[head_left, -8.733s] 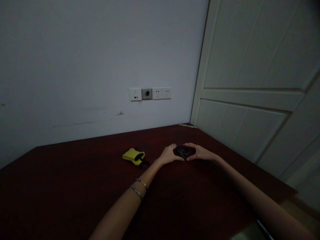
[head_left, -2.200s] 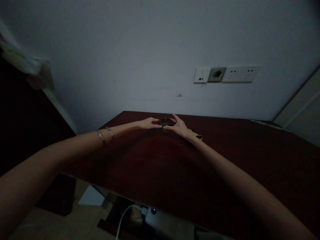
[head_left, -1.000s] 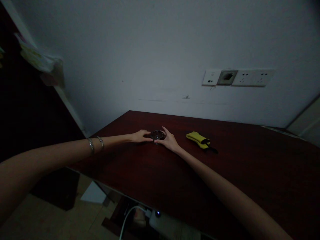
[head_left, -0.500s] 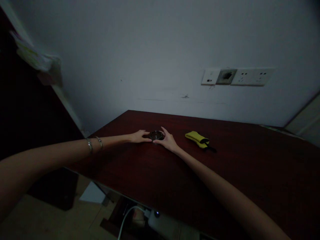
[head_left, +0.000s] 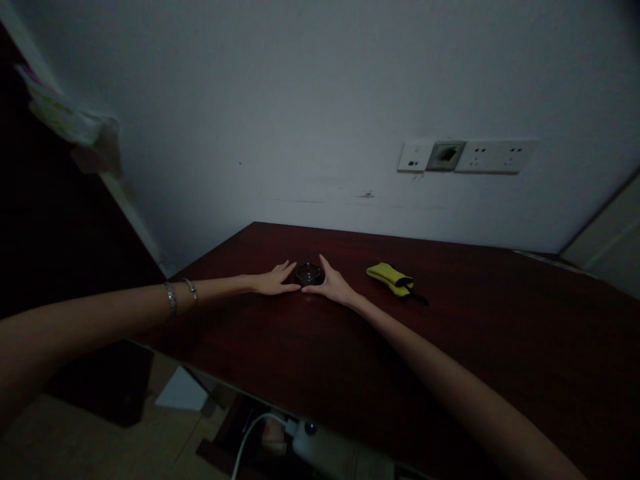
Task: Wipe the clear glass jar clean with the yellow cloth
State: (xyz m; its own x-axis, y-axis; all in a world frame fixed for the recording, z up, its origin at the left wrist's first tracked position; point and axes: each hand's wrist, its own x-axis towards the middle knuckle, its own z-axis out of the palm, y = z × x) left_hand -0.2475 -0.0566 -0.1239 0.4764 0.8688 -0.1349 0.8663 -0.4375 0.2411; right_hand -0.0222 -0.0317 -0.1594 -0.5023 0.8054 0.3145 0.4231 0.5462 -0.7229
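A small dark round dish [head_left: 309,273] sits on the dark red table [head_left: 450,347], towards its far left part. My left hand [head_left: 273,281] lies flat on the table against the dish's left side, fingers stretched out and apart. My right hand [head_left: 331,285] lies against its right side, forefinger and thumb spread round the rim. Neither hand lifts the dish. Two bangles [head_left: 179,295] ring my left wrist. A yellow pouch [head_left: 388,277] with a black strap lies on the table just right of my right hand.
A white wall with a row of sockets [head_left: 465,156] stands behind the table. The table's left edge runs close to my left forearm; below it are floor, a white cable [head_left: 250,437] and a power strip [head_left: 320,447]. A white door [head_left: 610,233] is at far right.
Earlier the dish lay to the right of the yellow pouch near the door; it is now to the pouch's left. In the last second my fingers have flattened and spread beside it.
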